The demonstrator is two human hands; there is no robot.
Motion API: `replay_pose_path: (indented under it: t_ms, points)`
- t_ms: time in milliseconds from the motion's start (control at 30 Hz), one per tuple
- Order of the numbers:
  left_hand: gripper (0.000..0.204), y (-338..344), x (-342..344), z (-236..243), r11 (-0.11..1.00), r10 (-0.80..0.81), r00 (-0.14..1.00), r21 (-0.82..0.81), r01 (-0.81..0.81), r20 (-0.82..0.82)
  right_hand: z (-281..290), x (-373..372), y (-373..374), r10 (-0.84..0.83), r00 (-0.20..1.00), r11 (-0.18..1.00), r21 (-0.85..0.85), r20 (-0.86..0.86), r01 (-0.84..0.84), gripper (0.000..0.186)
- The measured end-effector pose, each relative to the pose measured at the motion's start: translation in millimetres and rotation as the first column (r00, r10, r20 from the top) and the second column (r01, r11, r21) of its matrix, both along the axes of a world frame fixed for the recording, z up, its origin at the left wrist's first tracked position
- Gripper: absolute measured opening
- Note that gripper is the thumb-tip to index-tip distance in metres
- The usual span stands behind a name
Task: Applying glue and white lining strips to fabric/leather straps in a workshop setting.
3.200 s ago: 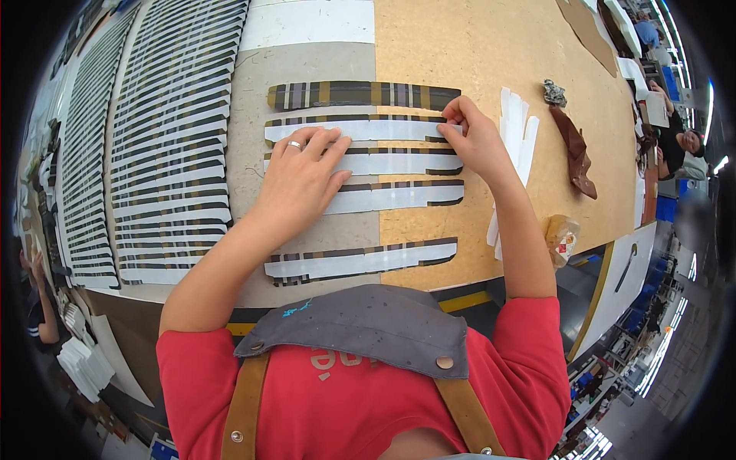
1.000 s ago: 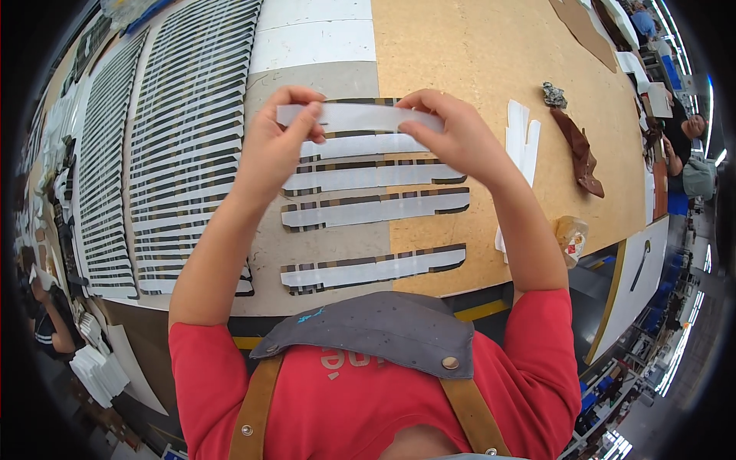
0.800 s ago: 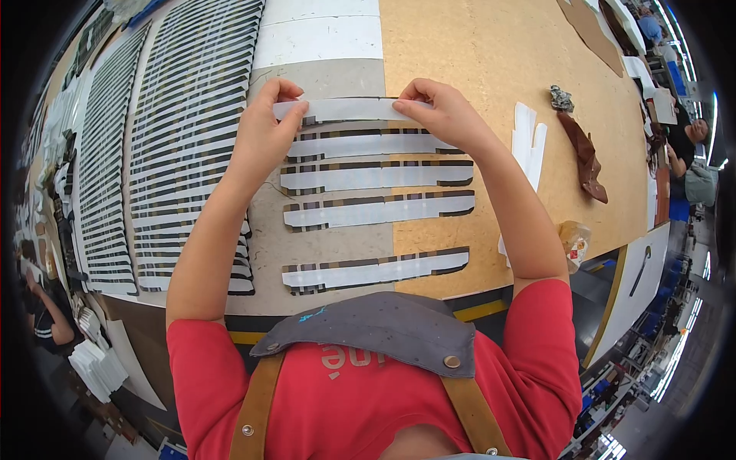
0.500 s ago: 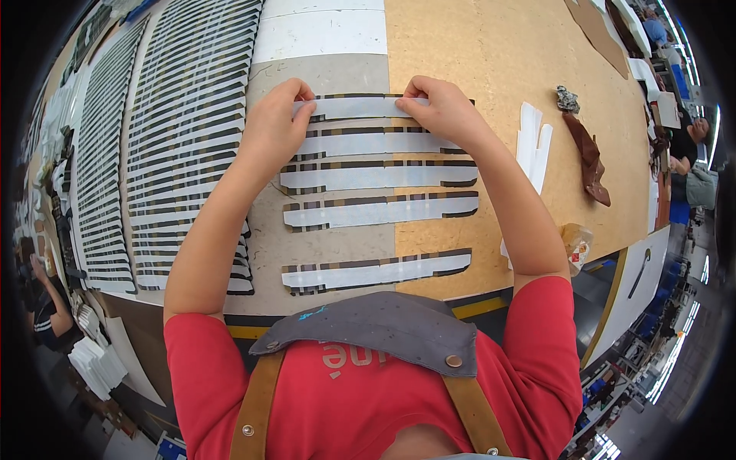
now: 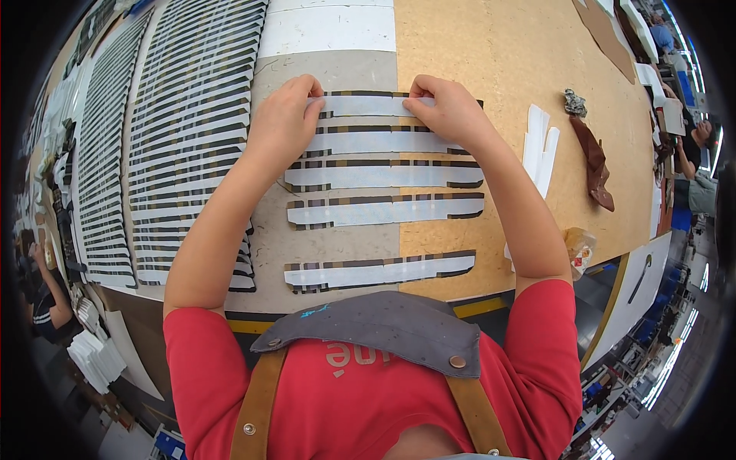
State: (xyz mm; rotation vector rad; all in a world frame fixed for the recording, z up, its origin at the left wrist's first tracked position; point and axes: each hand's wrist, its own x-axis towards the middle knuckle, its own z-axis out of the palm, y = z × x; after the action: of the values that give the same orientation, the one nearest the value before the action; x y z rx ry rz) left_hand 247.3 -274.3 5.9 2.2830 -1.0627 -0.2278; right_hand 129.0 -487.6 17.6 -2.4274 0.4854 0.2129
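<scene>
My left hand [image 5: 285, 123] pinches the left end of a white backing strip [image 5: 360, 106] lying along the farthest dark plaid strip. My right hand [image 5: 446, 113] pinches the same white strip toward its right, thumb on top and fingers curled. Plaid edges show along the strip's far side. Below it, nearer me, several similar plaid strips lie crosswise with white pieces on them: one just under my hands [image 5: 360, 142], another [image 5: 360, 175] lower, then one [image 5: 360, 209], and one apart near the table's front edge [image 5: 368, 274].
Dense rows of striped strips [image 5: 188, 138] cover the left of the table [image 5: 491, 46]. At right lie loose white strips [image 5: 537, 149], brown leather [image 5: 594, 165], a crumpled grey scrap [image 5: 575, 102] and a small packet [image 5: 579, 251]. Co-workers appear at far left [image 5: 46, 299] and far right [image 5: 686, 153].
3.2 seconds ago the farthest plaid strip was uncovered. The white strip, raised between my hands a second ago, has since come down along it, both hands shifting slightly away from me and right.
</scene>
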Motion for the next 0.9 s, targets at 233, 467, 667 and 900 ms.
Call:
replay_pose_path:
  t_ms: [233, 467, 667, 900]
  points:
    - [0.011, 1, -2, -2, 1.0, -0.007, 0.999, -0.019, 0.008, 0.031, -1, -1, 1, 0.019, 1.0, 0.998, -0.053, 0.019, -0.018, 0.021]
    - [0.011, 0, -7, 0, 0.997, -0.031, 0.971, 0.073, 0.014, 0.239, 6, 1, 4, 0.022, 0.999, 0.998, -0.061, -0.026, -0.023, 0.02]
    - [0.024, -9, -38, -8, 0.976, -0.216, 0.896, 0.05, 0.214, 0.387, 4, 1, 5, 0.021, 0.999, 0.996, -0.091, -0.034, -0.024, 0.019]
    - [0.033, -11, -49, -8, 0.957, -0.287, 0.911, 0.135, 0.257, 0.297, 8, -6, -2, -0.005, 1.0, 0.981, -0.196, -0.008, 0.003, 0.023]
